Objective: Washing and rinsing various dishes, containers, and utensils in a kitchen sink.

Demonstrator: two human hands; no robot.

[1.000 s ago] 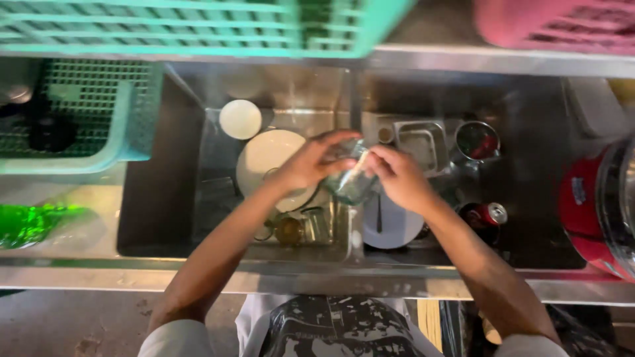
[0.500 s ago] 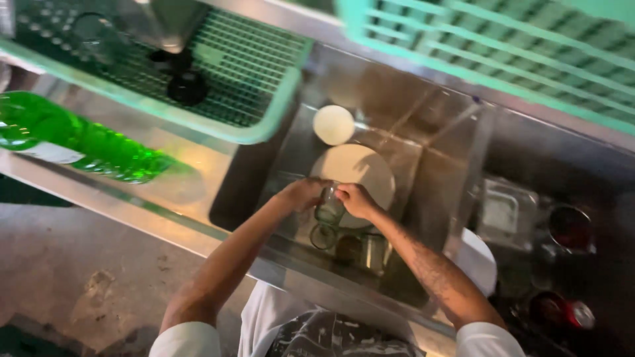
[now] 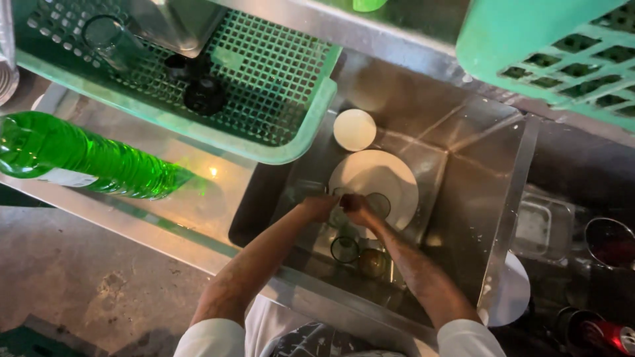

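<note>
My left hand (image 3: 317,206) and my right hand (image 3: 358,207) meet low inside the steel sink (image 3: 463,172), both closed around a small clear glass (image 3: 338,216) that is mostly hidden by my fingers. Directly behind them lies a large white plate (image 3: 380,178), with another clear glass (image 3: 379,203) resting on it by my right hand. A small white saucer (image 3: 354,129) sits beyond the plate. Two more glasses (image 3: 345,249) (image 3: 374,262) stand in the basin below my hands.
A green drying basket (image 3: 264,86) holding a glass and dark lids overhangs the sink's left side. A green bottle (image 3: 86,158) lies on the steel counter. A green crate (image 3: 549,53) is at top right. The right basin holds a metal tray (image 3: 539,228), a pot (image 3: 608,241) and a red can (image 3: 612,337).
The view has swung left and tilted, bringing the basket and bottle into sight. My hands stayed together on the glass and dropped lower over the white plate.
</note>
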